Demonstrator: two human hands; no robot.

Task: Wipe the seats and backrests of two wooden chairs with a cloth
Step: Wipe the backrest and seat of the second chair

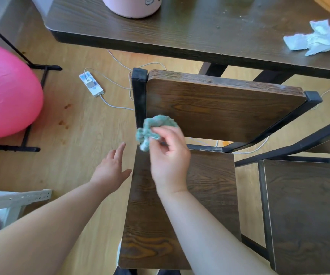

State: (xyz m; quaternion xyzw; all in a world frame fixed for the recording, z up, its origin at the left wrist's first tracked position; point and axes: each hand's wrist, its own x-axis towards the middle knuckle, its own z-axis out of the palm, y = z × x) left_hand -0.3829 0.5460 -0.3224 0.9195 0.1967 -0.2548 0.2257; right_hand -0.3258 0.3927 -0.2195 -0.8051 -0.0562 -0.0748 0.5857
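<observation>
Our right hand [170, 155] pinches a bunched teal cloth [154, 130] before the chair backrest [219, 108] — left hand [110, 169], fingers straight and spread, beside the seat [209, 195]

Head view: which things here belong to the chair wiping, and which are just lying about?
In the job: green cloth, pinched by the right hand; open left hand; near chair's backrest and seat; second chair's seat.
Lying about: pink ball; power strip on the floor; crumpled tissue and pink pot on the table.
</observation>
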